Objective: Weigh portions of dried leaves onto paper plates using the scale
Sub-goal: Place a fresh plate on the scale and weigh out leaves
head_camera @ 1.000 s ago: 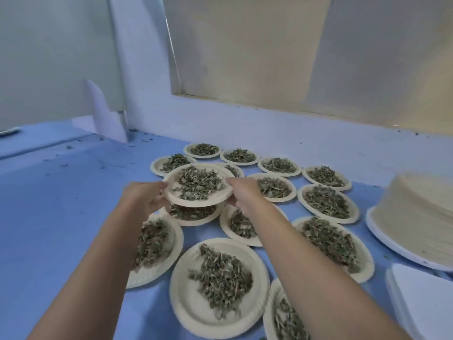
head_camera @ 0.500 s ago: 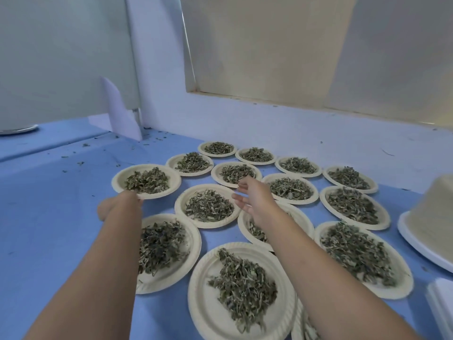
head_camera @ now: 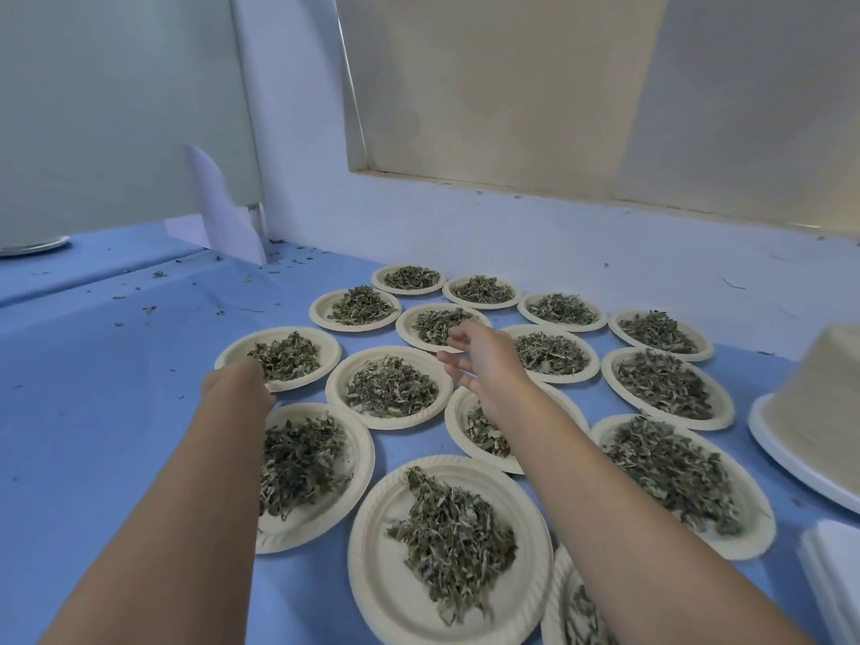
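More than a dozen plates (head_camera: 372,551) of dried leaves (head_camera: 451,537) sat filled on the table (head_camera: 93,388), right hand (head_camera: 484,365) hovering slack and empty above them, left hand (head_camera: 237,384) at one rim (fingers hidden, grip unclear), spare plates (head_camera: 819,402) stacked nearby, so more portions probably remained.

We see a pale blue wall (head_camera: 535,244) at the back w/ a beige panel (head_camera: 512,86) set in it, and a grey-green panel (head_camera: 116,109) at left. A blue sheet (head_camera: 93,388) covers our work surface. A folded white paper (head_camera: 221,216) stands in the corner betw. them. Light's soft, even.
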`<action>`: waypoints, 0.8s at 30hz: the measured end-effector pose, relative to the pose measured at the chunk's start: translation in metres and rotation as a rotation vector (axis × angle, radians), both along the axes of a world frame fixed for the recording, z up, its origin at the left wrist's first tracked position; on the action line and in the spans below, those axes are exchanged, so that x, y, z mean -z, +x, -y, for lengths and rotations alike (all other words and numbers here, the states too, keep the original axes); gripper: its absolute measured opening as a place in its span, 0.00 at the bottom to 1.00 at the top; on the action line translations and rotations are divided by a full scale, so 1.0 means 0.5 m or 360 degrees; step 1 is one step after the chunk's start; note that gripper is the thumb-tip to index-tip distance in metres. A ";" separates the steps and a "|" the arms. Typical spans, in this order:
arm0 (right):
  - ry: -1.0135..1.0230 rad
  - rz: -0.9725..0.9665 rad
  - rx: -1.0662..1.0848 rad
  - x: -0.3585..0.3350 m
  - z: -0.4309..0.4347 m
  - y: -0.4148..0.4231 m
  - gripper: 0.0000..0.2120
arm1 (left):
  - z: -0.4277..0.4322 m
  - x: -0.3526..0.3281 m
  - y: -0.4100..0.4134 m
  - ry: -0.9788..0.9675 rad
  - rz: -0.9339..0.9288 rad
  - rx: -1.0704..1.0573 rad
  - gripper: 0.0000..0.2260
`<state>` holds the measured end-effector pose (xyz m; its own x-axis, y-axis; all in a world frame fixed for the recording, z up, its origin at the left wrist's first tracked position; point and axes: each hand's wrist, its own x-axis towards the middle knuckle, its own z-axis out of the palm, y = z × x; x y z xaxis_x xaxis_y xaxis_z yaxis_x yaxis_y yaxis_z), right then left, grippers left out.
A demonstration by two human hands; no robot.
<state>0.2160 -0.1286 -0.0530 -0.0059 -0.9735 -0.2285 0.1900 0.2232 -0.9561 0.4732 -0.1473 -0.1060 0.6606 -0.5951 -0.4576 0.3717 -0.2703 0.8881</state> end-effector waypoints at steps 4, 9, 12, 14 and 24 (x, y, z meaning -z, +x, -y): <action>-0.0022 -0.0032 0.0002 -0.005 -0.016 -0.022 0.05 | -0.001 -0.025 -0.027 0.0307 0.0541 0.0141 0.19; -0.0036 -0.0011 0.0042 -0.016 -0.035 -0.068 0.07 | -0.044 -0.067 -0.098 0.0659 0.0995 0.0426 0.08; -0.0042 0.0036 0.0059 -0.027 -0.049 -0.104 0.09 | -0.065 -0.106 -0.167 0.0278 0.0552 0.0182 0.12; -0.0043 0.0046 0.0056 -0.033 -0.061 -0.132 0.07 | -0.074 -0.106 -0.225 -0.0177 0.0200 0.0114 0.17; -0.0334 -0.0345 0.0300 -0.044 -0.135 -0.379 0.07 | -0.143 -0.140 -0.660 -0.0315 0.0005 0.1409 0.08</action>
<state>0.0264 -0.0609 -0.0312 -0.2166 -0.9763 0.0027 -0.0031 -0.0021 -1.0000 0.1430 -0.0757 -0.0358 -0.0750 -0.9535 -0.2920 0.0978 -0.2984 0.9494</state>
